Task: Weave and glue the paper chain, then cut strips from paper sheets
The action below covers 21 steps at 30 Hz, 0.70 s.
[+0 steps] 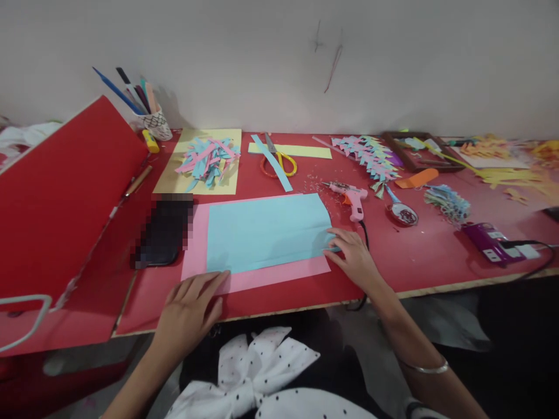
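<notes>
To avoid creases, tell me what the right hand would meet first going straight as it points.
Probably the light-blue rectangular paper sheet; the right hand seems to touch its right end, though contact is unclear.

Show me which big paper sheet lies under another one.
The pink sheet: the blue sheet covers most of it, while the yellow sheet carries cut strips.

The top sheet (pixel 267 233) is light blue, the lower sheet (pixel 279 274) pink, the tabletop (pixel 395 259) red, the bow (pixel 258 372) black-dotted white.

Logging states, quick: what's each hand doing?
Left hand: open, at the near left corner of the blue sheet.
Right hand: at its right end; grip unclear.
</notes>
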Each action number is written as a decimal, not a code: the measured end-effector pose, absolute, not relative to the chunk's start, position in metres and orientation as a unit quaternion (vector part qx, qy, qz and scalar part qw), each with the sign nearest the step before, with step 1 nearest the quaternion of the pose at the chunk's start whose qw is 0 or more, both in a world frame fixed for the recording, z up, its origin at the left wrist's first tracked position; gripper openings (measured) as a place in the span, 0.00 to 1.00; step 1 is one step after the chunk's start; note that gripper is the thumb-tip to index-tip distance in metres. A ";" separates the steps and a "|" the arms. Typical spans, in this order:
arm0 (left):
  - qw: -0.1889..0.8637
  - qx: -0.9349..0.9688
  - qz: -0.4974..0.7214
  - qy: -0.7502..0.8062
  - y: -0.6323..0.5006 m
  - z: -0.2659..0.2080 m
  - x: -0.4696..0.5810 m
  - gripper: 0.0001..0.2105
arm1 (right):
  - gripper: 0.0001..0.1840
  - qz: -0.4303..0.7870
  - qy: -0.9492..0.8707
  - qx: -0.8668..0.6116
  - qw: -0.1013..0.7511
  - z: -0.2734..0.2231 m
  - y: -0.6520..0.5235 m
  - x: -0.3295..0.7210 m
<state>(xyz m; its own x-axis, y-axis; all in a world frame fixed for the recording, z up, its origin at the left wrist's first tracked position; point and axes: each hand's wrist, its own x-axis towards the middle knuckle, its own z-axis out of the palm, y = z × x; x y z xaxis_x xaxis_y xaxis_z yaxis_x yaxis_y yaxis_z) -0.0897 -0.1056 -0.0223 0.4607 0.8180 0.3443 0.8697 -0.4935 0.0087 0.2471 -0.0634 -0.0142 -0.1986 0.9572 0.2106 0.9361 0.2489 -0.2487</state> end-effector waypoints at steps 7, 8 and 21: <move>0.121 -0.874 -0.134 -0.452 -0.105 -0.025 -0.108 0.15 | 0.08 0.011 -0.764 -0.612 0.204 -0.020 -0.066 0.261; 0.117 -0.872 -0.142 -0.454 -0.105 -0.024 -0.108 0.15 | 0.08 0.006 -0.763 -0.611 0.212 -0.020 -0.066 0.262; 0.008 -0.898 -0.112 -0.426 -0.059 -0.005 -0.049 0.14 | 0.07 0.044 -0.879 -0.440 0.179 -0.008 -0.055 0.206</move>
